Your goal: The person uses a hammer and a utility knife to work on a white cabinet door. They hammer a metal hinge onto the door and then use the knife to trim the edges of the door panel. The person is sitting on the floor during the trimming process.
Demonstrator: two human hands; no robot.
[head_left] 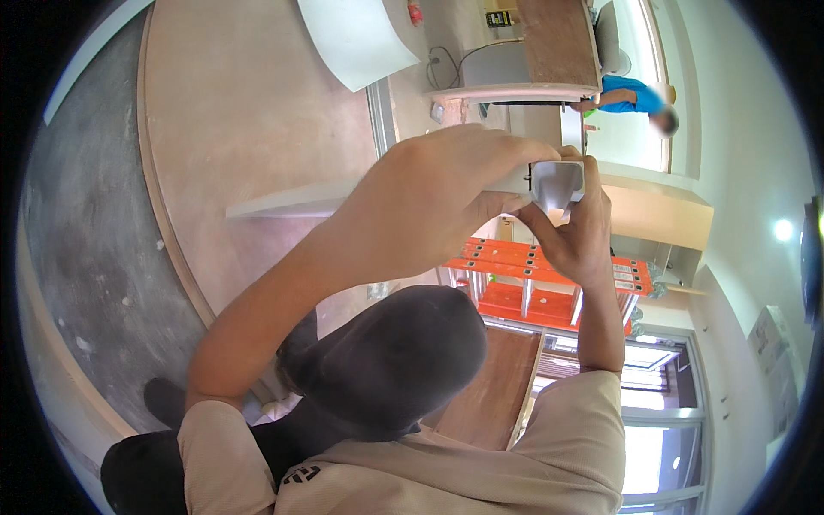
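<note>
The silver metal profile (560, 182) is held in front of the person, right of the middle of the view, with its hollow, angular end exposed between the hands. The left hand (455, 193) grips it from the left, fingers along the far side and thumb along the near side, pinching the profile between them. The right hand (584, 225) is curled around the exposed end from the right, thumb on the near side and fingers bent on the right. A pale strip (287, 202) projects to the left beyond the left forearm; whether it belongs to the same piece cannot be told. Nearer than the hands, a knee in black trousers (403, 356) is raised between the arms, and the beige shirt (412, 476) occupies the near edge. Just beyond the right wrist, an orange ladder (532, 309) extends left to right, with a brown wooden panel (491, 386) on its near side. Glazed windows (661, 429) are located at near right. A white sheet (356, 39) lies far of the left hand, over a brown floor (249, 112). At far right, a co-worker in a blue shirt (627, 93) is positioned beside a brown board (558, 43).
</note>
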